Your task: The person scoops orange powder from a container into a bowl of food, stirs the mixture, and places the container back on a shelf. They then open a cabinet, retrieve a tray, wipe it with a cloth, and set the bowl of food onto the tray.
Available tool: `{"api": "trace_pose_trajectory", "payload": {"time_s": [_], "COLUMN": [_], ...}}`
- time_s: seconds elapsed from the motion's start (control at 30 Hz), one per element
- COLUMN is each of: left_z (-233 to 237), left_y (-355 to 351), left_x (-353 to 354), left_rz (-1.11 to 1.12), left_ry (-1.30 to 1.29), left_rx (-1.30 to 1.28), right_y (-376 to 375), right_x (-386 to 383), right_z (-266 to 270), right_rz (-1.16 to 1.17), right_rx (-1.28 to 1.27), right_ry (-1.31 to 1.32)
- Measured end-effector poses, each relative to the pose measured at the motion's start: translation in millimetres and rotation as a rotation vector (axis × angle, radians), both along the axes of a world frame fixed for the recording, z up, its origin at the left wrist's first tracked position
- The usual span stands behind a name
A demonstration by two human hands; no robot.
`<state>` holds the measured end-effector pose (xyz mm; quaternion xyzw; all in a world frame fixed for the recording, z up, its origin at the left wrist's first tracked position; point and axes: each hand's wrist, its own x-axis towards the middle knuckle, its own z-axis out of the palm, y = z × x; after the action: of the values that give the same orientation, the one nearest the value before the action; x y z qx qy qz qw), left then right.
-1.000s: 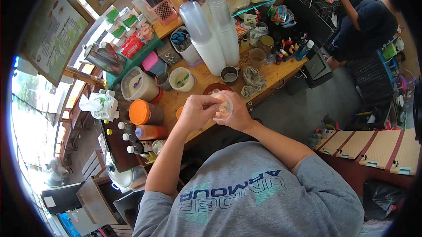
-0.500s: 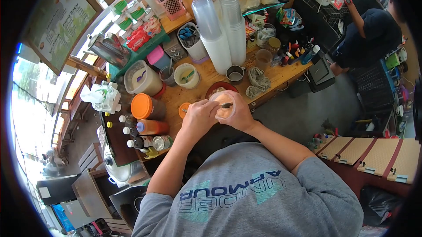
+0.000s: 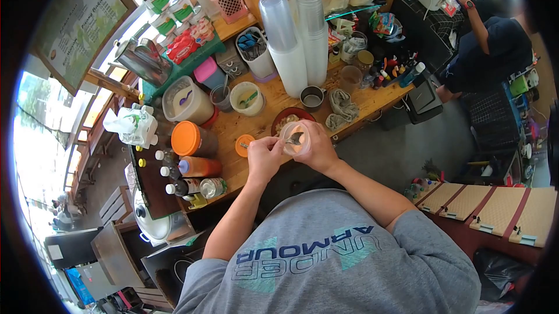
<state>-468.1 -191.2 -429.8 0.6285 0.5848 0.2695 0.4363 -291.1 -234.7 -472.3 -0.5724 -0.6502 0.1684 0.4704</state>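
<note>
My right hand (image 3: pixel 319 151) is wrapped round a clear plastic cup (image 3: pixel 289 148) with orange contents, tilted so its mouth faces me. In my left hand (image 3: pixel 265 158) is a metal spoon (image 3: pixel 296 138), pinched by the handle. The spoon's bowl is inside the cup's mouth, and its handle end sticks out left of my fingers. Just beyond the cup, a red-rimmed plate (image 3: pixel 278 120) with pale pieces is partly hidden. An orange lid (image 3: pixel 244 145) lies on the wooden counter (image 3: pixel 230 168) left of my left hand.
Tall stacks of clear cups (image 3: pixel 283 52), a metal mug (image 3: pixel 312 98) and a crumpled cloth (image 3: pixel 342 110) stand beyond my hands. At left are an orange-lidded jar (image 3: pixel 187 139), bottles (image 3: pixel 198 167) and open tubs (image 3: pixel 247 99). Another person (image 3: pixel 486 52) stands at the far right.
My left hand has shifted slightly down and away from the cup's mouth, showing more of the spoon. The cup remains in my right hand. The view has shifted slightly.
</note>
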Motion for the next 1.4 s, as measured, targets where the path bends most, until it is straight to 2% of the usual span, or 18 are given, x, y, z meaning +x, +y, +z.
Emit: {"api": "trace_pose_trajectory", "payload": {"time_s": [0.03,0.17,0.23,0.27,0.47,0.53,0.57,0.63,0.77,1.03,1.4], "left_z": [-3.4,-14.4,-16.1,-17.0,-21.6,-22.1,-22.5,-22.5,-20.6,-25.0,-26.2], "left_y": [1.0,1.0,-5.5,-7.9,-12.9,-11.5,-9.7,-6.0,-4.2,-6.0,-5.6], "left_x": [-2.0,-0.6,8.8,13.3,25.0,24.8,24.1,21.7,22.9,33.4,40.4], "left_rz": [0.028,0.046,-0.053,-0.055,-0.068,0.027,0.026,0.101,0.094,0.141,0.151], "left_ry": [-0.036,-0.081,0.043,0.042,-0.068,-0.234,-0.235,-0.34,-0.36,-0.284,-0.28], "left_rx": [-0.118,-0.188,0.181,0.179,0.069,-0.158,-0.158,-0.318,-0.336,-0.195,-0.284], "right_y": [-1.1,-2.7,-1.3,-1.0,2.9,1.2,1.3,-0.3,-2.9,-5.3,-6.5], "right_x": [2.7,6.7,7.9,8.7,16.2,19.2,20.8,23.6,31.4,37.0,40.0], "right_z": [1.1,-7.0,-11.4,-13.8,-14.5,-13.1,-12.0,-8.9,-14.4,-10.9,-13.9], "right_rz": [0.013,0.023,0.037,0.052,0.043,0.034,0.028,0.019,0.008,-0.004,-0.037], "right_rx": [-0.052,-0.087,-0.043,0.002,-0.001,-0.016,-0.026,-0.044,-0.097,-0.145,-0.155], "right_ry": [0.014,0.019,-0.029,-0.078,-0.102,-0.079,-0.056,-0.022,0.028,0.054,0.066]}}
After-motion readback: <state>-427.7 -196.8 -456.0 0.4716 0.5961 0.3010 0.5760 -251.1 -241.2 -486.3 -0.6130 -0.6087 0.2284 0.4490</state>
